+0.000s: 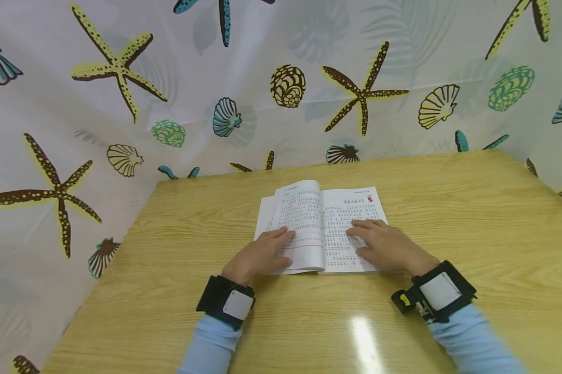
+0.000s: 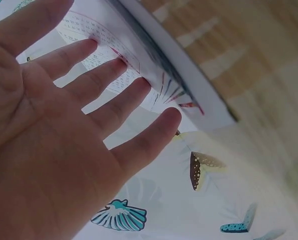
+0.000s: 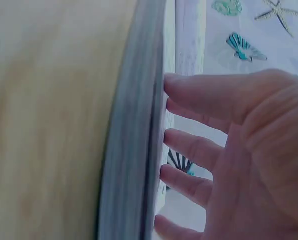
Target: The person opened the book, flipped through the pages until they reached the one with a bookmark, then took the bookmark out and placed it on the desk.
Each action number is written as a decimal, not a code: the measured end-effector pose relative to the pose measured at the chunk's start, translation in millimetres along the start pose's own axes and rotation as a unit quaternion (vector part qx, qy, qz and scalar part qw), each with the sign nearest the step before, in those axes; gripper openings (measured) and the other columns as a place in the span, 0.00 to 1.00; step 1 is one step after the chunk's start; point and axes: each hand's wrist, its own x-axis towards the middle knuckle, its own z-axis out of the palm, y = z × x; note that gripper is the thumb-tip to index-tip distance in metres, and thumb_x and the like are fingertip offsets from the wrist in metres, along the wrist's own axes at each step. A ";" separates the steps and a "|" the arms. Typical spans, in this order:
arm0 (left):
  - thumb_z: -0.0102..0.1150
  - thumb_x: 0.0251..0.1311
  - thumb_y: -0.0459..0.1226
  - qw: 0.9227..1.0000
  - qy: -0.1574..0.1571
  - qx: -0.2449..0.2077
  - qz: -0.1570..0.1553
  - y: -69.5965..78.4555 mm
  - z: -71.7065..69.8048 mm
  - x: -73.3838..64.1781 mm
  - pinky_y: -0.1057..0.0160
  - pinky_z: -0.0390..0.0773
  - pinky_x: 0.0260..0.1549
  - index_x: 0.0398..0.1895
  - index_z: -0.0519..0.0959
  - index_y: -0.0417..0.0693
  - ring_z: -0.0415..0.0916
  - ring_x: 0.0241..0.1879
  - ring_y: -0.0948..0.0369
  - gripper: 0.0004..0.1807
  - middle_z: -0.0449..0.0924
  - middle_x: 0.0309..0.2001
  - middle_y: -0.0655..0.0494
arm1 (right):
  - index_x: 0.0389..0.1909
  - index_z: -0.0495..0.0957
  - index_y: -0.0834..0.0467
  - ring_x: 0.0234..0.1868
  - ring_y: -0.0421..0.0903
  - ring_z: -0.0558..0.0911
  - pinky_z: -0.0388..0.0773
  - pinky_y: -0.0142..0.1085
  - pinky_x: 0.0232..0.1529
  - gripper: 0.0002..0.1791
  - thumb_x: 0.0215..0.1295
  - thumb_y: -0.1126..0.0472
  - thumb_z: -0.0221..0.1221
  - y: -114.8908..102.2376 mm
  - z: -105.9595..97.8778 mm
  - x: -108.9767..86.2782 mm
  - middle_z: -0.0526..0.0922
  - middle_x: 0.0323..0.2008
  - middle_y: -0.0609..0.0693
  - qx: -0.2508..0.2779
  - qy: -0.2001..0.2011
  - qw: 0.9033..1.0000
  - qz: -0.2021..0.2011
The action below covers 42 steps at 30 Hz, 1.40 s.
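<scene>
An open book (image 1: pixel 348 223) with printed text lies on the wooden table, its left pages bowed up near the spine. My left hand (image 1: pixel 262 253) rests on the left page, fingers spread and fairly straight. In the left wrist view the fingertips of that hand (image 2: pixel 83 125) touch the printed page (image 2: pixel 88 22). On the right page lies my right hand (image 1: pixel 387 245), fingers extended over the lower text. The right wrist view shows the thick page edges of the book (image 3: pixel 133 130), with the fingertips of the right hand (image 3: pixel 239 135) against the page surface.
The light wood table (image 1: pixel 206 223) extends around the book on all sides. Behind it and to the left hangs a white cloth (image 1: pixel 243 67) printed with starfish and shells. Black straps with devices (image 1: pixel 437 291) sit on both wrists, over light blue sleeves (image 1: pixel 211 343).
</scene>
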 end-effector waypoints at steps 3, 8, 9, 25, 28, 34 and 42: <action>0.64 0.68 0.38 1.000 -0.001 0.000 -0.003 0.6 0.0 0.3 0.47 0.60 0.71 0.77 0.64 0.45 0.54 0.76 0.46 0.35 0.58 0.78 0.47 | 0.63 0.77 0.64 0.70 0.72 0.64 0.64 0.66 0.65 0.23 0.68 0.63 0.62 11.7 -3.6 -2.1 0.68 0.69 0.68 0.018 -0.008 1.000 0.022; 0.64 0.68 0.38 1.000 -0.002 0.000 -0.007 0.6 0.3 0.4 0.47 0.60 0.71 0.77 0.64 0.45 0.54 0.76 0.46 0.36 0.58 0.78 0.47 | 0.62 0.77 0.66 0.69 0.74 0.62 0.63 0.68 0.64 0.23 0.67 0.63 0.63 22.4 -7.0 -4.5 0.67 0.69 0.70 0.037 -0.008 0.999 0.038; 0.64 0.68 0.38 1.000 -0.003 -0.001 -0.007 0.7 0.2 0.3 0.47 0.59 0.71 0.77 0.64 0.45 0.54 0.76 0.46 0.36 0.58 0.78 0.47 | 0.62 0.77 0.66 0.69 0.74 0.62 0.63 0.68 0.64 0.23 0.67 0.63 0.63 23.1 -7.2 -4.6 0.67 0.69 0.70 0.037 -0.008 0.999 0.038; 0.64 0.68 0.38 1.000 -0.005 -0.005 -0.008 0.1 1.0 0.7 0.47 0.59 0.72 0.77 0.63 0.45 0.53 0.76 0.47 0.36 0.57 0.78 0.48 | 0.63 0.59 0.85 0.69 0.82 0.49 0.54 0.72 0.65 0.46 0.65 0.50 0.66 31.1 -11.3 -5.3 0.48 0.69 0.86 0.079 -0.027 0.983 0.164; 0.64 0.68 0.38 1.000 -0.006 -0.003 -0.008 0.3 0.8 0.8 0.47 0.59 0.72 0.77 0.63 0.45 0.53 0.76 0.46 0.36 0.57 0.78 0.47 | 0.54 0.68 0.82 0.69 0.83 0.50 0.54 0.70 0.67 0.37 0.65 0.51 0.66 32.0 -11.9 -5.5 0.52 0.67 0.87 0.087 -0.028 0.982 0.163; 0.64 0.68 0.38 1.000 -0.007 -0.004 -0.013 0.7 1.1 0.8 0.47 0.58 0.72 0.78 0.63 0.46 0.52 0.77 0.47 0.36 0.57 0.78 0.48 | 0.52 0.70 0.82 0.64 0.80 0.60 0.66 0.66 0.60 0.35 0.65 0.51 0.66 29.4 -12.3 -5.8 0.58 0.65 0.85 0.082 -0.028 0.983 0.165; 0.64 0.68 0.38 1.000 -0.007 -0.005 -0.011 1.2 1.0 1.4 0.47 0.58 0.72 0.77 0.63 0.46 0.53 0.77 0.47 0.36 0.57 0.78 0.48 | 0.51 0.76 0.78 0.46 0.67 0.79 0.79 0.57 0.46 0.22 0.64 0.64 0.67 18.9 -13.3 -5.2 0.79 0.49 0.74 0.027 0.143 0.978 0.148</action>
